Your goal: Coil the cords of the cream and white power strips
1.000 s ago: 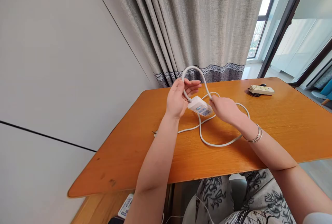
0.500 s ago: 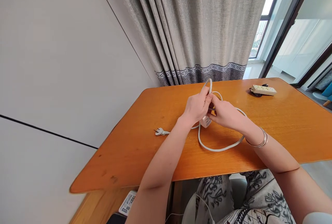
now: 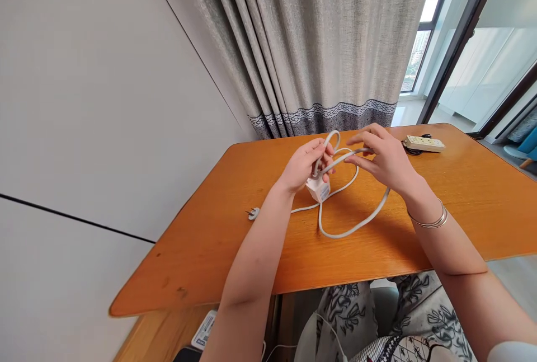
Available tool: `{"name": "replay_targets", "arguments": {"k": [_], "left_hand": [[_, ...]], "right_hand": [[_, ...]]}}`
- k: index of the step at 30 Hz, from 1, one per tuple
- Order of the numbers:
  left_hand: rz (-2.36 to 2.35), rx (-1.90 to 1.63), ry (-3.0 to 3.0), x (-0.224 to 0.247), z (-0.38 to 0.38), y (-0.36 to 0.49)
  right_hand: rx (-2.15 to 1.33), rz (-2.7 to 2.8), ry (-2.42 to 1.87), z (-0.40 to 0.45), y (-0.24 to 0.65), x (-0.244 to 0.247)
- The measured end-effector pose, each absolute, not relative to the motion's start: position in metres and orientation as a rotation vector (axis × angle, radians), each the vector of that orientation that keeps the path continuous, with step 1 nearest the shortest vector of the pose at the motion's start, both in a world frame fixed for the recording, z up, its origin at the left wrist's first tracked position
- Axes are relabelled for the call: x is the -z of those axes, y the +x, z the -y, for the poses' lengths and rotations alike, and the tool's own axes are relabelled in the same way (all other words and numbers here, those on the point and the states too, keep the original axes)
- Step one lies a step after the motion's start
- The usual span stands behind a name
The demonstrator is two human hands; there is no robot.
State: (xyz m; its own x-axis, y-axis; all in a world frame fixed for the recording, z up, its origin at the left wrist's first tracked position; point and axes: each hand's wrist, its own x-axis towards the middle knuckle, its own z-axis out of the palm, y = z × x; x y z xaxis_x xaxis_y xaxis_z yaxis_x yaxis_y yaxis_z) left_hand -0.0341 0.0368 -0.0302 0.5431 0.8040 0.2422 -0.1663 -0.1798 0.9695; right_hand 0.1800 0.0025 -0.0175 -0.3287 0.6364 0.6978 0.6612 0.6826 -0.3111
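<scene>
A white power cord (image 3: 351, 231) curves in loops over the wooden table. My left hand (image 3: 305, 165) is closed around a small loop of it, just above a white block-shaped socket or adapter (image 3: 318, 189); which of the two cannot be made out. To the right, my right hand (image 3: 385, 159) pinches another stretch of the cord between thumb and fingers, with some fingertips raised. From there the cord hangs down and bends back under the block. A white plug (image 3: 253, 214) with metal prongs lies left of my left forearm, partly hidden by it.
At the table's far right lies a cream power strip (image 3: 424, 144) with a black cord. A grey curtain (image 3: 327, 43) hangs behind the table (image 3: 201, 250), and a pale panel wall (image 3: 84, 99) stands on the left. My legs are under the front edge.
My hands were close together at the cord; now the right has moved right and up, drawing a length of cord with it. The left hand and block have shifted slightly left.
</scene>
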Motion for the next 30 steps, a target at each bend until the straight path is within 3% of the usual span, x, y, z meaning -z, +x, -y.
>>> {"name": "replay_targets", "arguments": {"k": [10, 19, 27, 30], "left_hand": [[-0.511, -0.726, 1.465, 0.032, -0.025, -0.025], [-0.497, -0.684, 1.282, 0.024, -0.02, -0.024], [-0.478, -1.033, 0.971, 0.004, -0.018, -0.044], [-0.488, -1.221, 0.964, -0.001, -0.016, -0.049]], "right_hand": [[-0.164, 2.097, -1.065, -0.004, 0.18, 0.02], [-0.709, 1.924, -0.848, -0.01, 0.184, 0.018], [-1.235, 1.824, -0.703, -0.021, 0.208, 0.014], [-1.205, 1.774, -0.736, -0.024, 0.205, 0.018]]}}
